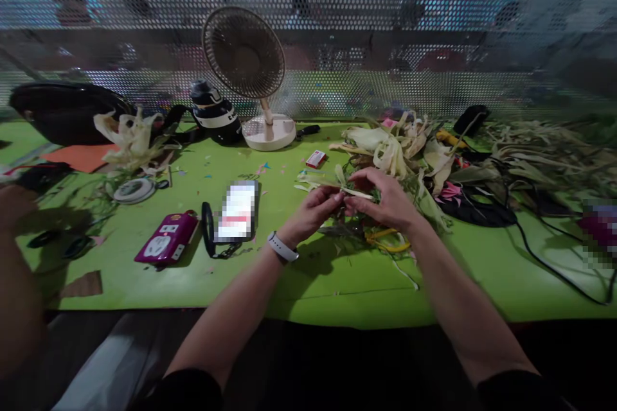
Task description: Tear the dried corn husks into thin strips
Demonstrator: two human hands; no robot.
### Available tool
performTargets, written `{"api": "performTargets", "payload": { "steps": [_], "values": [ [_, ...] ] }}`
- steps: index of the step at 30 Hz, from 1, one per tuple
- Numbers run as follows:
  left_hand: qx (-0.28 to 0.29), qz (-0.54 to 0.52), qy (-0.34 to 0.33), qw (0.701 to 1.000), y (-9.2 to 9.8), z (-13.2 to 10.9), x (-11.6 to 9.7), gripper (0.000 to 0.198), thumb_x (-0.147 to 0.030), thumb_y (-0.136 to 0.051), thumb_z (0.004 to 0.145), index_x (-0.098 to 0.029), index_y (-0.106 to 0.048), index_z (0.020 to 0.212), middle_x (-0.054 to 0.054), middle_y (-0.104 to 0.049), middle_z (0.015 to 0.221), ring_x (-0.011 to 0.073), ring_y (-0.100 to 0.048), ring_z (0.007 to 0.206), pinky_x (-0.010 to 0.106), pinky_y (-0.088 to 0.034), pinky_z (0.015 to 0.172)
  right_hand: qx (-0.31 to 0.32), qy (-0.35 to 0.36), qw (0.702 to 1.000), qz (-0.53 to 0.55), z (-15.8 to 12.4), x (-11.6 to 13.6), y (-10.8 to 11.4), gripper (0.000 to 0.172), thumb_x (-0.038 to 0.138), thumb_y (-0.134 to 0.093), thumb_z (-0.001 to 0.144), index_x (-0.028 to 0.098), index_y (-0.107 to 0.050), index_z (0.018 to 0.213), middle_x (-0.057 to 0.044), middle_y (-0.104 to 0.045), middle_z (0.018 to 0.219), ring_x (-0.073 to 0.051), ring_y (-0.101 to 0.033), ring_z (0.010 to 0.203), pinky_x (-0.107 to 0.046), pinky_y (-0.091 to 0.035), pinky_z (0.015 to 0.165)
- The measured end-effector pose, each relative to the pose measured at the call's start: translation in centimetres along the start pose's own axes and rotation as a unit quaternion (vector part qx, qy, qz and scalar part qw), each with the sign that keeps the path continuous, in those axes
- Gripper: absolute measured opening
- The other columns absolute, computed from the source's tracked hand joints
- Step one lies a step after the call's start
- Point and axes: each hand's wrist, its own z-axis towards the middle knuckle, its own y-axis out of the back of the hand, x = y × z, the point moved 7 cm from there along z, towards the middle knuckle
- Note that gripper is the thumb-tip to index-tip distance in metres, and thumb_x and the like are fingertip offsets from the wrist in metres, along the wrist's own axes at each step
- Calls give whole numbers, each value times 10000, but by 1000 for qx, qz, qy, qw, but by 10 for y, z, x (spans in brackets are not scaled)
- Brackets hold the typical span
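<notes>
- A pale strip of husk (354, 192) lay between both hands, held above the green table (337, 282), with its ends reaching past the fingers on either side.
- The left hand (315, 209), a white watch (283, 248) on its wrist, pinched the strip's left part between thumb and fingertips, fingers curled in.
- The right hand (385, 199) gripped the strip's right part, fingers bent over it.
- Yellow-handled scissors (385, 241) lay just under the right hand.
- A heap of husks (400, 144) sat just beyond the hands; a small fan (243, 54) stood farther back.
</notes>
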Motion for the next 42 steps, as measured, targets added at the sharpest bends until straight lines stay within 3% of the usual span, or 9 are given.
{"api": "performTargets", "payload": {
  "steps": [3, 7, 14, 22, 26, 30, 34, 39, 42],
  "values": [
    [-19, -40, 1, 999, 0, -1, -3, 288, -358, -734, 718, -146, -624, 879, 0, -612, 704, 84, -548, 598, 206, -432, 556, 45, -22, 999, -2, -1, -4, -8, 409, 432, -675, 768, 181, -583, 1077, -57, -662, 941, -190, -612, 813, -286, -474, 705],
    [-13, -57, 0, 998, -4, -1, -7, 242, -351, -685, 764, -147, -591, 851, 6, -595, 682, 92, -533, 603, 212, -413, 567, 9, 27, 999, -25, 0, -1, -6, 191, 315, -533, 894, 185, -643, 981, -54, -691, 907, -177, -633, 824, -279, -475, 732],
    [-55, -5, -13, 998, 6, -1, -6, 253, -374, -682, 768, -156, -563, 810, -59, -378, 593, 46, -311, 509, 185, -263, 487, -34, 75, 992, -99, -1, 0, -9, 235, 265, -450, 936, 219, -671, 1005, -62, -700, 920, -185, -639, 840, -294, -487, 730],
    [-80, -31, -24, 996, 8, -1, -4, 310, -407, -722, 718, -167, -596, 867, -68, -376, 579, 38, -277, 483, 180, -233, 462, -40, 89, 989, -108, -1, 0, -8, 222, 264, -438, 940, 205, -652, 947, -68, -687, 862, -182, -628, 793, -282, -479, 704],
    [-84, 16, -33, 996, 12, -1, -5, 289, -418, -698, 742, -159, -602, 830, -46, -467, 622, 50, -390, 544, 181, -332, 526, -18, 60, 994, -86, -1, -1, -11, 218, 269, -443, 930, 189, -646, 914, -73, -680, 859, -184, -620, 802, -281, -464, 715],
    [-88, 52, -8, 995, 13, -3, -2, 334, -441, -690, 738, -160, -624, 906, -2, -576, 754, 77, -472, 630, 200, -376, 568, 4, -67, 998, 5, 1, -20, -15, 269, 337, -437, 917, 187, -654, 864, -59, -680, 867, -187, -608, 808, -294, -453, 725],
    [-70, 69, 13, 995, 7, -6, -1, 349, -455, -686, 739, -154, -641, 911, -28, -511, 672, 46, -366, 542, 178, -289, 493, -18, -223, 946, 234, -1, -42, -29, 375, 504, -482, 861, 185, -664, 784, -25, -682, 779, -189, -614, 819, -312, -467, 760],
    [-60, 76, 21, 995, 3, -5, -2, 353, -466, -683, 737, -148, -641, 884, -37, -475, 641, 45, -330, 524, 181, -255, 478, -89, -279, 878, 377, -3, -52, -37, 345, 490, -759, 597, 193, -656, 738, 17, -659, 697, -145, -597, 689, -272, -473, 685],
    [-51, 70, 24, 996, 2, -3, -1, 374, -473, -685, 731, -151, -635, 916, -35, -491, 658, 48, -349, 530, 188, -269, 494, -94, -300, 847, 429, -5, -56, -37, 347, 494, -760, 598, 194, -652, 736, 15, -653, 692, -131, -590, 663, -257, -473, 653]
  ]
}}
